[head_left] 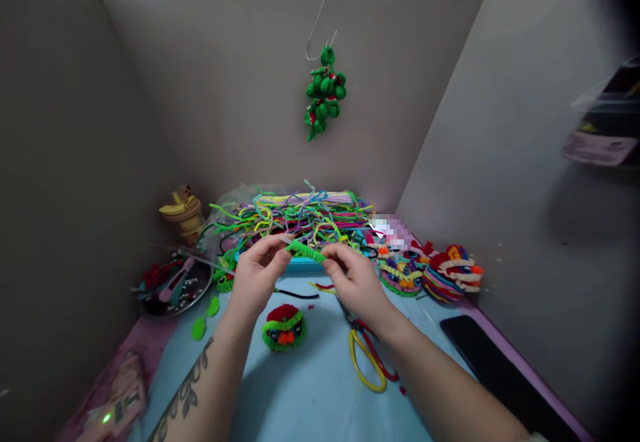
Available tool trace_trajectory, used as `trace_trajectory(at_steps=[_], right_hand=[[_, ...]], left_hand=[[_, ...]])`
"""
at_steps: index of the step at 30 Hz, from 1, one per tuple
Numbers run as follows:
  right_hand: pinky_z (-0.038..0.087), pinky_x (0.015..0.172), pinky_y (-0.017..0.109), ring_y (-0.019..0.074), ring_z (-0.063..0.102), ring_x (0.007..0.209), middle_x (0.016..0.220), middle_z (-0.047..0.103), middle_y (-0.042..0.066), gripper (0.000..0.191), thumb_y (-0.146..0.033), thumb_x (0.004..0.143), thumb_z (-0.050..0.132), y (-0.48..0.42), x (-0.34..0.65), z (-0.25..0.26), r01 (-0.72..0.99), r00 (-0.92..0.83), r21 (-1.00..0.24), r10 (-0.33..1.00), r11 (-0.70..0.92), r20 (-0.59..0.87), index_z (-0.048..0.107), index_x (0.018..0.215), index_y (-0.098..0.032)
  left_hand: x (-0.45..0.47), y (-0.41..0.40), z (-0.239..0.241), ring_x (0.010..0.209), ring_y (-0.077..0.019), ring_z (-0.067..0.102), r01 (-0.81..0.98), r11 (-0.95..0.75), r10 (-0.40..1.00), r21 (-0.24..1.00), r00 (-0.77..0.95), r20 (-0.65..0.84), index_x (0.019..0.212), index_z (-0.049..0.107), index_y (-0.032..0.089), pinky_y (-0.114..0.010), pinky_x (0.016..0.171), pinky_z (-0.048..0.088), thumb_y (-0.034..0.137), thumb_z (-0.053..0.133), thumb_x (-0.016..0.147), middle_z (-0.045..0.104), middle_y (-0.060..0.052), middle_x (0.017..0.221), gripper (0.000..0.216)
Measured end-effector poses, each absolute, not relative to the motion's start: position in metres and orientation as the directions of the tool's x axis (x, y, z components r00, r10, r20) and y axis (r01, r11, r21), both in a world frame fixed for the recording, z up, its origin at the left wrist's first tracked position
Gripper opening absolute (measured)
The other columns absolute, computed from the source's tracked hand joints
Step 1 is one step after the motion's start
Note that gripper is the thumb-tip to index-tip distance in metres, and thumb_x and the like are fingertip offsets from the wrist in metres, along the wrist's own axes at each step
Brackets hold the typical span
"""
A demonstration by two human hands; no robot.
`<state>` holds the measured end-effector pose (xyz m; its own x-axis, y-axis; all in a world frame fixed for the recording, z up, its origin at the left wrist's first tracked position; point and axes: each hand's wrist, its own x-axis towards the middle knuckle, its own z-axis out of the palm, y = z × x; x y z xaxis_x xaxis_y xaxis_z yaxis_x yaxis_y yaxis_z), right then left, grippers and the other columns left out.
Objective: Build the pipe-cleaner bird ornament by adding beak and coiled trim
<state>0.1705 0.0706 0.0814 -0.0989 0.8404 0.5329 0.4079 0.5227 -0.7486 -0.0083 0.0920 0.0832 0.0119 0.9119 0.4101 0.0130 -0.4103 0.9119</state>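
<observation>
Between my two hands stretches a short, bright green coil of fuzzy pipe cleaner (306, 251). My left hand (260, 270) pinches its left end, near a thin pale stick-like piece whose kind I cannot make out. At the other end, my right hand (353, 279) pinches with thumb and forefinger. Below them on the blue cloth sits a round red and green bird figure (283, 329) with an orange beak. Scissors (367, 359) with a yellow and a red handle lie under my right wrist, blades partly hidden.
A heap of colored pipe cleaners (300, 212) fills a blue tray (307, 265) behind. Finished fuzzy figures (450, 275) and a black phone-like slab (500, 375) lie right. Left are a metal bowl (203, 289), green ovals (199, 328) and a glue-gun-like device (123, 395). Green figures (325, 92) hang above.
</observation>
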Motion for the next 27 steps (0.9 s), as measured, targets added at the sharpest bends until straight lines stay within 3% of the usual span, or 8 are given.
trace_trajectory(at_steps=[5,8,11,18,21,24,27], right_hand=[[0.035,0.055,0.024,0.0120,0.046,0.060,0.066,0.052,-0.001,0.010,-0.025,0.082,0.051,0.071,0.174,0.087,0.248,-0.181,-0.875,0.907,0.417,0.381,0.056,0.076,-0.019],[0.027,0.044,0.021,0.0081,0.036,0.047,0.056,0.045,-0.005,0.022,-0.038,0.081,0.054,0.072,0.174,0.085,0.034,-0.343,-0.975,0.919,0.221,0.197,0.053,0.073,-0.018],[0.020,0.039,0.020,0.0052,0.031,0.040,0.052,0.045,-0.006,0.034,-0.049,0.078,0.058,0.072,0.173,0.082,-0.098,-0.443,-0.994,0.892,0.053,0.091,0.051,0.068,-0.017],[0.020,0.036,0.019,0.0038,0.034,0.035,0.047,0.047,-0.006,0.041,-0.054,0.075,0.062,0.073,0.174,0.081,-0.133,-0.519,-0.989,0.854,-0.060,0.018,0.057,0.069,-0.014],[0.029,0.039,0.018,0.0054,0.044,0.039,0.055,0.055,-0.003,0.039,-0.053,0.078,0.059,0.074,0.174,0.081,-0.104,-0.533,-0.993,0.846,-0.053,0.010,0.057,0.080,-0.014],[0.038,0.045,0.020,0.0080,0.052,0.049,0.071,0.060,-0.001,0.035,-0.044,0.077,0.064,0.075,0.171,0.080,-0.066,-0.465,-0.997,0.882,0.051,0.076,0.055,0.098,-0.017],[0.042,0.055,0.022,0.0105,0.053,0.061,0.075,0.058,-0.001,0.025,-0.028,0.072,0.068,0.076,0.167,0.077,0.057,-0.302,-0.973,0.933,0.222,0.195,0.057,0.092,-0.019]], left_hand=[[-0.016,0.093,0.087,0.059,-0.0096,0.050,-0.053,-0.387,0.914,0.921,0.108,0.391,0.089,0.069,0.019,-0.021,0.052,0.040,0.033,0.072,0.072,0.067,-0.005,0.091,0.022],[-0.019,0.093,0.091,0.067,-0.0122,0.053,-0.080,-0.465,0.871,0.882,0.137,0.472,0.081,0.070,0.019,-0.022,0.058,0.043,0.030,0.074,0.070,0.064,-0.004,0.083,0.017],[-0.021,0.093,0.094,0.072,-0.0135,0.055,-0.122,-0.503,0.838,0.856,0.173,0.518,0.077,0.069,0.020,-0.023,0.061,0.044,0.029,0.076,0.068,0.062,-0.002,0.079,0.014],[-0.025,0.093,0.095,0.072,-0.0134,0.054,-0.071,-0.533,0.816,0.843,0.220,0.534,0.072,0.070,0.020,-0.024,0.063,0.043,0.023,0.074,0.069,0.061,-0.001,0.076,0.006],[-0.026,0.093,0.096,0.070,-0.0140,0.054,0.030,-0.571,0.815,0.820,0.142,0.562,0.068,0.067,0.018,-0.025,0.063,0.043,0.023,0.073,0.068,0.060,-0.002,0.071,0.008],[-0.026,0.093,0.096,0.068,-0.0135,0.052,0.125,-0.572,0.816,0.811,-0.020,0.578,0.064,0.062,0.017,-0.024,0.060,0.042,0.027,0.072,0.070,0.058,-0.001,0.069,0.015],[-0.025,0.094,0.094,0.063,-0.0113,0.051,0.154,-0.562,0.805,0.812,-0.125,0.581,0.061,0.059,0.017,-0.022,0.056,0.041,0.028,0.070,0.072,0.055,0.001,0.065,0.019]])
